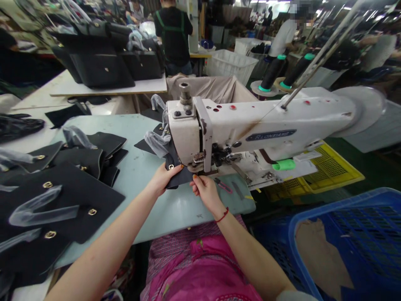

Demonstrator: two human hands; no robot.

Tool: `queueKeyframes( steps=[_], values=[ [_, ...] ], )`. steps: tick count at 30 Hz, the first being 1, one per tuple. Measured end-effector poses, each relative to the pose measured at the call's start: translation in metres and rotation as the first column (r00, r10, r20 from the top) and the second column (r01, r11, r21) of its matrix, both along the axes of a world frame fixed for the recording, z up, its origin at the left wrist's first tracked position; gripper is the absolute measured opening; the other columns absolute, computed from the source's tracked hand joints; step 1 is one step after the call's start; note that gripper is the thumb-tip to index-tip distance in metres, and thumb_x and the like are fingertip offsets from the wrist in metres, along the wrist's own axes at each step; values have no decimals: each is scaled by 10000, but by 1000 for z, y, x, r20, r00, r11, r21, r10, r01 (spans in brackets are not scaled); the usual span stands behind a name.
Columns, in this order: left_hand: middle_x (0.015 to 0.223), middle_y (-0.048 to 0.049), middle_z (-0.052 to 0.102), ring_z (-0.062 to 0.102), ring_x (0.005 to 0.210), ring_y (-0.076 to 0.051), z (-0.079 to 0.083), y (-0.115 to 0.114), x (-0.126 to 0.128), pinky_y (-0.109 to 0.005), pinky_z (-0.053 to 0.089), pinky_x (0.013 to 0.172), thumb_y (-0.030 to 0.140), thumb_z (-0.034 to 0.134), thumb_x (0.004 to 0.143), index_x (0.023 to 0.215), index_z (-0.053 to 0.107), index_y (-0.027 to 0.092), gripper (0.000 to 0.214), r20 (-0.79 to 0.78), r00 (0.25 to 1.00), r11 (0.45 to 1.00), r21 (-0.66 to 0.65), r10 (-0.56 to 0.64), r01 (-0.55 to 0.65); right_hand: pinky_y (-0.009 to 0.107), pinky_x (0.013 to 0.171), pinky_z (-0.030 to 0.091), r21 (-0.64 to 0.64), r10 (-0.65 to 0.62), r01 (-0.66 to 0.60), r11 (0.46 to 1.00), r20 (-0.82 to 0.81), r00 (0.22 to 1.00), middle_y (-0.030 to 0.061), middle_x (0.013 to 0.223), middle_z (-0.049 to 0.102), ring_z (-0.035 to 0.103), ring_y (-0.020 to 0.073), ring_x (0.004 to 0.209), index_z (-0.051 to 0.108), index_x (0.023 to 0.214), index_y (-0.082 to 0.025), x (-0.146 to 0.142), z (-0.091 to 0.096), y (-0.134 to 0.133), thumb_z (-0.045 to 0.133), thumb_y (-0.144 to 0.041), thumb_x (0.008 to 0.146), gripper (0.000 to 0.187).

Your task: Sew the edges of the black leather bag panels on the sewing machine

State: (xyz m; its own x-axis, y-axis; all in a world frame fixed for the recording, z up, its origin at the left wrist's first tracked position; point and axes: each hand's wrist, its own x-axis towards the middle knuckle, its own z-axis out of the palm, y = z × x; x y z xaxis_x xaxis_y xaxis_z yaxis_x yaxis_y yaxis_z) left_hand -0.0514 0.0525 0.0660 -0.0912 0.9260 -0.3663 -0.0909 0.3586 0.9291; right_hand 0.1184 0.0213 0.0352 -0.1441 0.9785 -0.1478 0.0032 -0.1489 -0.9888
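Note:
A black leather piece (181, 177) with a small gold fitting lies under the head of a white sewing machine (250, 125). My left hand (163, 177) presses on its left edge, fingers closed over it. At the piece's near right edge, close to the presser foot, my right hand (203, 190) pinches it. More black pieces with plastic wrap (156, 142) trail behind the machine head.
A stack of black pieces with gold clasps (56, 200) covers the left of the pale green table (138, 167). A blue crate (344, 242) stands at my right, a yellow tray (332, 167) beyond it. Finished black bags (103, 58) sit on a far table. Other people work in the background.

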Motion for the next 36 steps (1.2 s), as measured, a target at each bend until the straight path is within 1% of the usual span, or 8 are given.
queueKeyframes(
  steps=[3, 6, 10, 14, 18, 24, 29, 36],
  values=[
    [870, -71, 711, 626, 621, -153, 4, -6, -3, -223, 491, 481, 476, 818, 616, 1019, 634, 150, 550, -21, 996, 996, 14, -84, 84, 204, 464, 366, 41, -29, 28, 999, 34, 999, -2, 547, 556, 475, 79, 454, 617, 675, -147, -1, 1, -1, 512, -530, 886, 450],
    [905, -91, 718, 653, 661, -170, 5, -13, -8, -242, 526, 520, 465, 838, 594, 1012, 642, 142, 564, -28, 986, 986, -37, -164, 163, 204, 470, 372, 91, -60, 52, 995, 86, 995, 3, 554, 573, 490, 81, 450, 611, 674, -152, -3, 4, -4, 506, -511, 895, 435],
    [810, -99, 723, 658, 605, -169, -1, -18, -11, -253, 537, 527, 424, 849, 593, 960, 648, 106, 525, -1, 990, 990, -31, -139, 139, 193, 478, 383, 109, -51, 39, 993, 114, 992, 19, 593, 620, 528, 82, 466, 588, 649, -159, -4, 6, -12, 495, -495, 909, 435],
    [792, -109, 732, 680, 616, -185, -8, -17, -10, -273, 566, 556, 356, 854, 611, 929, 667, 96, 451, 114, 984, 990, -26, -135, 139, 195, 449, 369, 84, -20, 17, 996, 35, 999, 41, 650, 663, 553, 96, 488, 601, 676, -157, -6, 4, -19, 505, -504, 901, 425],
    [810, -99, 742, 688, 599, -171, -12, -15, -12, -254, 580, 551, 313, 852, 633, 928, 678, 102, 402, 193, 972, 988, -52, -132, 145, 194, 464, 383, 84, -30, 32, 996, -24, 999, 42, 630, 657, 551, 91, 480, 609, 660, -150, -9, 2, -20, 519, -513, 896, 442],
    [862, -91, 753, 693, 586, -152, -13, -10, -14, -231, 593, 547, 279, 853, 641, 929, 682, 109, 375, 231, 965, 986, -81, -124, 147, 187, 445, 374, 30, -88, 91, 995, -78, 993, 25, 586, 644, 543, 87, 450, 612, 627, -158, -14, 1, -15, 543, -528, 870, 447],
    [869, -88, 755, 688, 565, -148, -14, -3, -18, -230, 591, 532, 292, 841, 661, 950, 684, 121, 371, 219, 965, 980, -98, -147, 171, 181, 418, 357, -38, -109, 105, 994, -129, 986, 31, 601, 661, 553, 85, 430, 603, 631, -157, -22, -1, -11, 524, -542, 868, 459],
    [829, -80, 742, 663, 556, -129, -13, 3, -22, -224, 574, 528, 294, 840, 659, 902, 701, 102, 339, 204, 963, 980, -65, -174, 190, 174, 387, 333, -140, -191, 164, 976, -209, 959, 16, 570, 663, 554, 85, 397, 600, 687, -159, -39, 1, -10, 512, -543, 860, 430]
  ],
)
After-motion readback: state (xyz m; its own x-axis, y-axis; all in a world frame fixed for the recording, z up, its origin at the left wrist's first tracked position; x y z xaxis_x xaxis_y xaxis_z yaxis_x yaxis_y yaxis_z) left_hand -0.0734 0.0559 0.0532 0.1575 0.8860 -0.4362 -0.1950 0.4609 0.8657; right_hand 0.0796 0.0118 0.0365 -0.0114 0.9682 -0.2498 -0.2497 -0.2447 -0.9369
